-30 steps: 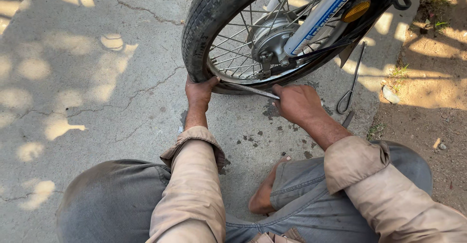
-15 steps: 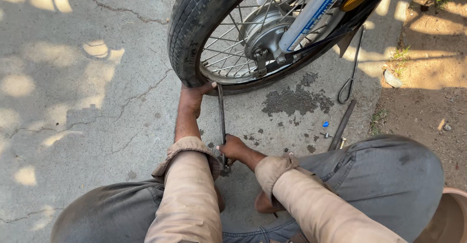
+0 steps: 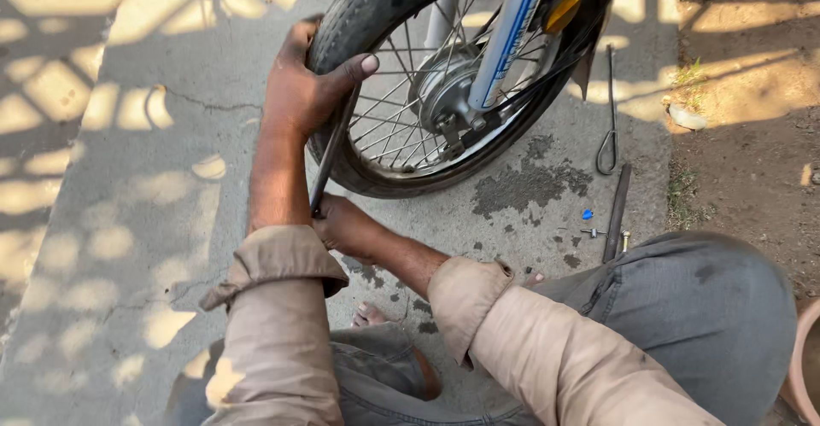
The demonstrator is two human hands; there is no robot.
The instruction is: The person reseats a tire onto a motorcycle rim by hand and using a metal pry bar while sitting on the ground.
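On a cracked concrete pavement dappled with sun, a person crouches before a motorcycle wheel point(image 3: 444, 84), which fills the frame from eleven to one o'clock. The left hand point(image 3: 307, 80) is spread over the tyre point(image 3: 342, 25) at about eleven o'clock from the hub point(image 3: 448, 93), palm on the tread and thumb reaching toward the spokes, steadying the rubber rather than closing round it. The right hand point(image 3: 342, 225), below at seven o'clock from the hub, is clenched on the lower end of a slim metal lever point(image 3: 331, 153), whose upper end runs up to the tyre's edge just under the left thumb. Whether the tip sits between tyre and rim cannot be told.

By the look of it, the step in hand is prying the tyre's edge at the rim, with the lever set and both hands braced. The next move likely calls for a firm, controlled swing of the lever's lower end while the left hand holds the tyre from slipping; a slip could pinch what lies inside.

At three o'clock a bent wire hook point(image 3: 608, 136) lies on the concrete, and at four o'clock a dark rod point(image 3: 617, 213) rests beside a few small fittings point(image 3: 589, 225). Grey trousers point(image 3: 683, 306) and tan sleeves point(image 3: 282, 323) crowd the foreground.
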